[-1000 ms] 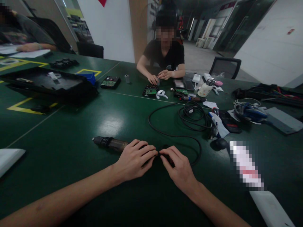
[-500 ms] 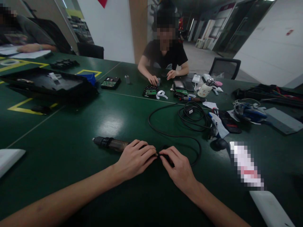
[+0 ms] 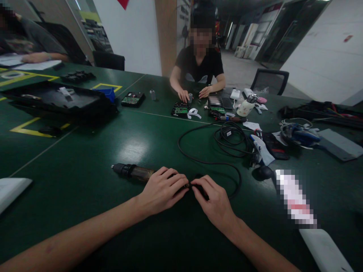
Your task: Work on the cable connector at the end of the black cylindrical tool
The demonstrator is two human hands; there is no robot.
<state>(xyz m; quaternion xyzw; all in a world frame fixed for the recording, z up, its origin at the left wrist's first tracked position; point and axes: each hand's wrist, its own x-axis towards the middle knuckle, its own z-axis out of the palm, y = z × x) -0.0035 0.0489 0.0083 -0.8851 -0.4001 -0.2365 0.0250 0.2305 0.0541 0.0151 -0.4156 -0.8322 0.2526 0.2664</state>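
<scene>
A dark electric screwdriver (image 3: 132,172) lies on the green table (image 3: 85,162) with its tip pointing left. My left hand (image 3: 163,190) is closed over its rear end. My right hand (image 3: 212,198) is closed on the plug end of a black cable (image 3: 210,162), right where the cable meets the tool. The fingertips of both hands meet over that joint, and the joint itself is mostly hidden. The cable loops away to the right and back into a coil.
A person in black sits across the table with circuit boards (image 3: 180,110) and small parts in front of them. A black tray (image 3: 56,100) lies at the left. Tools, a cup (image 3: 245,107) and a blue device (image 3: 300,135) crowd the right. White objects sit at both near corners.
My hands have barely moved on the tool and cable. The person opposite has shifted their hands and leaned slightly to the right.
</scene>
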